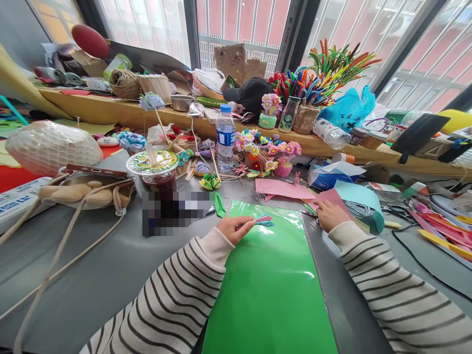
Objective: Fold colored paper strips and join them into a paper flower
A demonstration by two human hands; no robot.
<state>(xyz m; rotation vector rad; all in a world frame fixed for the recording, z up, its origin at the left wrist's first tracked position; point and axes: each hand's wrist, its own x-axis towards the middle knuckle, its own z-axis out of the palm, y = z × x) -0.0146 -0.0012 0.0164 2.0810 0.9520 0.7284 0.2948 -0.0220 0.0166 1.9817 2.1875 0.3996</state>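
Observation:
My left hand (236, 228) is closed, pinching a small fan-shaped bundle of blue and pink paper strips (264, 220) above the green sheet (269, 290) in its clear sleeve. To the right of the sheet, my right hand (328, 216) rests low over the grey table at the edge of a pink paper (337, 199). Its fingers are bent down, and whatever may be under them is too small to make out. A folded green paper piece (220, 205) lies near the sheet's top left corner.
A lidded drink cup (153, 169) and a water bottle (225, 140) stand behind my left hand. Paper flowers (273, 152) crowd the back. A strapped bag (88, 194) lies left; scissors (398, 211) and a black cable (424, 268) lie right.

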